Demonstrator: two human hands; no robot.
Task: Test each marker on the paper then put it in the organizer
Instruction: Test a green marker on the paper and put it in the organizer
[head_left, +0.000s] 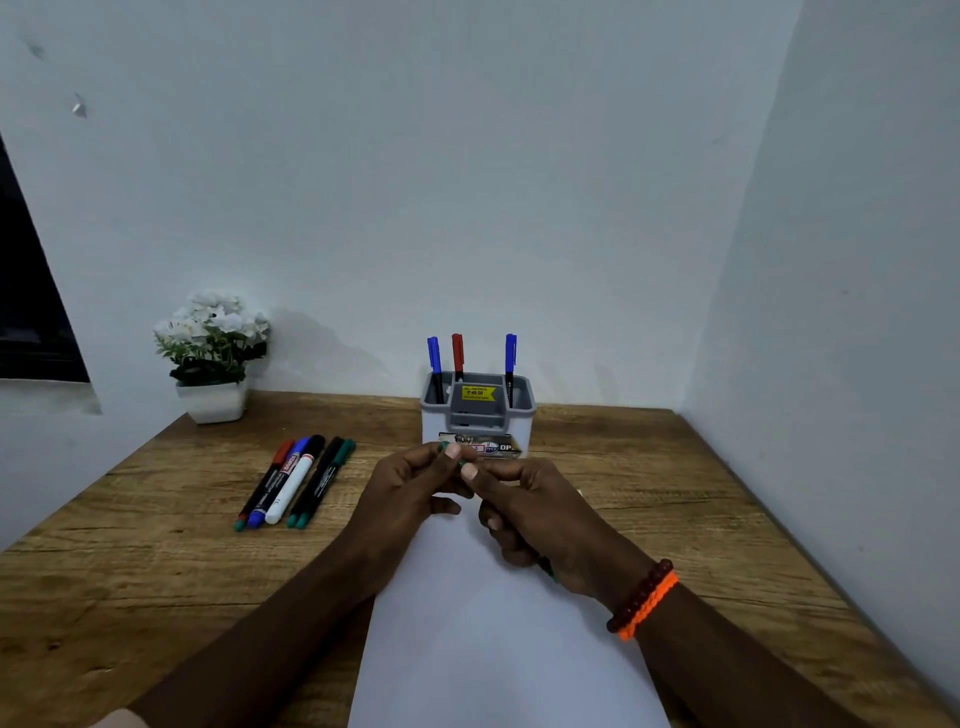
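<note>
My left hand (410, 486) and my right hand (535, 512) meet above the far end of the white paper (498, 649). Together they grip a green marker (447, 448): the left fingers pinch its green cap end, the right hand wraps its body, whose tail shows below the palm. Most of this marker is hidden by my fingers. Behind my hands stands the grey-and-white organizer (478, 415) with two blue markers (434, 358) and a red marker (457, 353) upright in it. Several loose markers (296, 480) lie side by side on the table to the left.
A white pot of white flowers (212, 358) stands at the back left of the wooden table (156, 519). Walls close off the back and the right side. A bead bracelet and an orange band (644, 597) circle my right wrist.
</note>
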